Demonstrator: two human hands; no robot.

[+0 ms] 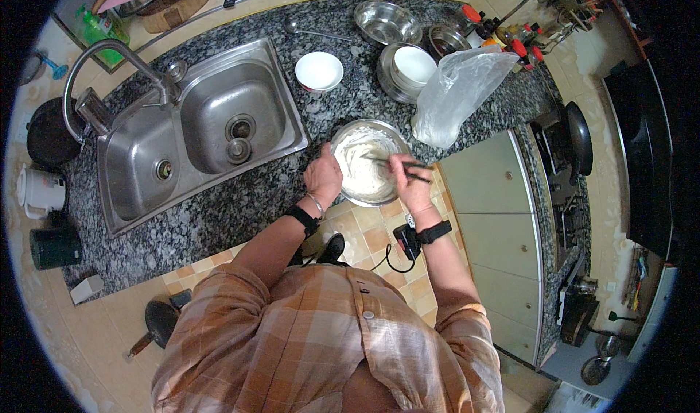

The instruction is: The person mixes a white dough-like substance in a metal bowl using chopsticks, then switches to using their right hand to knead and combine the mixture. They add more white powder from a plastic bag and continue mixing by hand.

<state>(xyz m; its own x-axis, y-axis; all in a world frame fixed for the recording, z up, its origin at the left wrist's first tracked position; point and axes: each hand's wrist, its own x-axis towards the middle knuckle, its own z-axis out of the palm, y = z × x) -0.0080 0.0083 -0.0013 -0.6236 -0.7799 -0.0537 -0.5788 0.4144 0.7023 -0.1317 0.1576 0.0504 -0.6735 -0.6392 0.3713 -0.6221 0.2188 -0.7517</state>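
A metal mixing bowl (391,130) sits at the front edge of the dark granite counter, with a pale, lumpy flour mixture (359,171) inside. My left hand (322,172) grips its left rim, fingers against the outer side. In my right hand (411,187) is a pair of dark chopsticks (421,166), their tips down in the mixture and their upper ends sticking out to the right. Just right of the bowl lies a clear plastic bag (463,95) with some white stuff at its bottom.
A double steel sink (281,147) with a curved faucet (117,44) is at the left. Behind the mixing bowl stand a white bowl (319,71), a steel basin (387,23) and another white bowl (415,66) on stacked metal ware. Sauce bottles (503,35) crowd the back right corner.
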